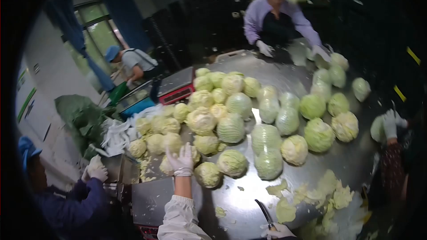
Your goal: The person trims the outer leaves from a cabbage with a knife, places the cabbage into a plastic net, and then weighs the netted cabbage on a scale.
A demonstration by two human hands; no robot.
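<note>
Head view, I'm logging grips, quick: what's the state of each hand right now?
Left hand: open, among the cabbages; contact unclear.
Right hand: closed, holding the knife.

The white-gloved right hand (pixel 282 231) is cut off by the bottom edge, hiding part of the curved, dark-bladed knife (pixel 265 214). Whether the white-gloved left hand (pixel 181 162) touches the round, pale-green cabbage (pixel 172 139) beyond its fingertips is unclear.
</note>
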